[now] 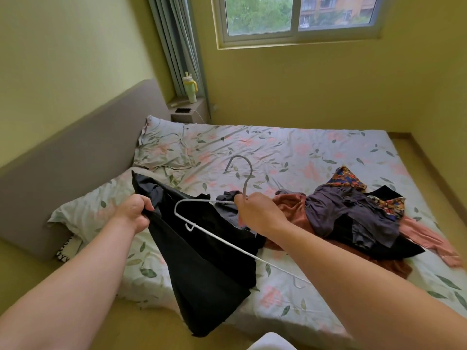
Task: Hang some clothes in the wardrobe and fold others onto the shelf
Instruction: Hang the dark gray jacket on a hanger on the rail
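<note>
While the left hand bunches the black garment's edge, the right hand grips the hanger.

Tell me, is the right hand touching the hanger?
Touching. The head view shows the right hand curling its fingers round the white hanger just below its hook. The left hand grips the black garment.

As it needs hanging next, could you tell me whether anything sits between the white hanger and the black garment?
Nothing visible does: the white hanger crosses directly in front of the black garment.
</note>
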`<state>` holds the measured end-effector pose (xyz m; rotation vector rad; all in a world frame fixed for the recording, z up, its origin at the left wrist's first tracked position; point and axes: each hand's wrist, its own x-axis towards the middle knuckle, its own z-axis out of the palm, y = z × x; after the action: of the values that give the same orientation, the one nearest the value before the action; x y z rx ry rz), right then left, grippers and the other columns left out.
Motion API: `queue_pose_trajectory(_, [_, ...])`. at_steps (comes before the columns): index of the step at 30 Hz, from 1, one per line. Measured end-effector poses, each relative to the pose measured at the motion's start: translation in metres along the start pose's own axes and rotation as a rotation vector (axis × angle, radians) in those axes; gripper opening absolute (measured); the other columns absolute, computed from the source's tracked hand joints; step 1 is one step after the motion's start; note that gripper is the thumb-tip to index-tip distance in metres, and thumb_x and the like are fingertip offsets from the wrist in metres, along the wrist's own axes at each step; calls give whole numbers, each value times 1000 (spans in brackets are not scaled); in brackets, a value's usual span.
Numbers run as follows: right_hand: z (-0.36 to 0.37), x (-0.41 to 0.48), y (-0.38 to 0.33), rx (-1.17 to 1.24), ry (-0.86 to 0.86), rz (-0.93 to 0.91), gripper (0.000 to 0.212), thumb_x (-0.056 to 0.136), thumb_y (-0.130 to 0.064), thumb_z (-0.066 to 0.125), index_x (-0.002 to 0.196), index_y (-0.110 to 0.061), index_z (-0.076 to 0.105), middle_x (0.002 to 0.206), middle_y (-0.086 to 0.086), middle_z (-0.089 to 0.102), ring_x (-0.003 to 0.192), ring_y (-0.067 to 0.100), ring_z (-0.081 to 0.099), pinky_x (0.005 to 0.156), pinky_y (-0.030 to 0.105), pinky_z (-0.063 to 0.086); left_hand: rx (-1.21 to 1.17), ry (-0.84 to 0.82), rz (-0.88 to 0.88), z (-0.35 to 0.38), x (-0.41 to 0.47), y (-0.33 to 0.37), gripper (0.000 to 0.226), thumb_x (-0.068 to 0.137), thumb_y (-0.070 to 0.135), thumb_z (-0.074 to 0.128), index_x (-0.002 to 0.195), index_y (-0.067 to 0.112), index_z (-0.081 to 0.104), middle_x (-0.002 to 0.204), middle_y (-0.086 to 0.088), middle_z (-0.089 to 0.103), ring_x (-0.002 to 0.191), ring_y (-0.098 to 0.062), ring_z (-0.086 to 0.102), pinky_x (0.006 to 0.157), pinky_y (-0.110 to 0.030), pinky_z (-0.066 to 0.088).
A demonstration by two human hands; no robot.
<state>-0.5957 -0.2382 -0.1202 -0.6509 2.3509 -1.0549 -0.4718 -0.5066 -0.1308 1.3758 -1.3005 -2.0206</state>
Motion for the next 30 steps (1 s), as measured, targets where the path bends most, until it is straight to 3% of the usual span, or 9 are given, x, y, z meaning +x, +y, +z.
queue_pose_trajectory(5, [4,-3,-3,-114,-97,-23,38,97,-28,38,87,-7,68,67,2,56,58,17,47,55,31,36,142,-166,70,13,-14,-3,62,42,-3,46,103,10,52,101,-12,49,81,-31,53,70,-34,47])
queue_pose_trajectory(9, [13,-3,-7,-44,-18,-48,31,95,-31,37,77,-15,56,80,1,60,76,23,54,60,33,37,192,-291,133,47,-57,-3,45,67,-13,47,110,-1,57,93,-18,59,80,-33,60,66,-35,53])
queue_pose_trajectory(14, [22,-2,-4,118,66,-80,58,86,-52,41,139,-28,45,122,2,64,103,19,60,88,37,48,229,-486,183,82,-115,1,37,74,-18,42,93,-1,68,86,-17,71,77,-32,69,73,-34,57])
queue_pose_trajectory(17, [23,-2,-5,350,126,-94,60,90,-52,48,147,-44,33,109,-6,65,75,5,56,68,26,45,247,-531,228,93,-138,-1,35,72,-21,42,84,2,67,82,-15,70,79,-31,67,78,-35,53])
queue_pose_trajectory(19, [23,-3,-6,504,128,-81,57,82,-57,52,137,-50,41,83,-12,62,61,8,50,57,25,38,264,-567,255,95,-145,0,30,71,-18,47,85,-1,67,85,-15,69,83,-32,66,83,-38,53])
queue_pose_trajectory(21, [21,-5,-9,594,121,-99,26,82,-51,58,98,-30,60,60,-12,50,52,11,41,49,23,30,334,-599,321,94,-147,5,27,67,-11,56,92,-6,66,90,-16,69,87,-31,67,85,-41,54])
queue_pose_trajectory(23, [17,-7,-13,632,114,-91,31,86,-44,62,72,-19,50,53,-2,41,46,15,34,44,25,24,465,-543,463,93,-144,9,24,71,-9,64,89,6,69,85,-4,72,86,-23,68,77,-32,55])
queue_pose_trajectory(26, [11,-10,-19,719,57,-68,33,89,-31,64,65,-19,44,51,0,34,41,14,27,43,25,18,793,-297,821,91,-131,8,27,76,4,66,92,26,64,87,9,67,88,-15,64,76,-28,50])
queue_pose_trajectory(30, [2,-14,-26,805,-56,-3,23,85,-23,49,67,-17,37,54,7,37,44,15,21,49,27,12,1086,-44,1109,85,-115,-1,66,69,5,62,132,17,46,123,-4,51,114,-29,47,98,-42,42])
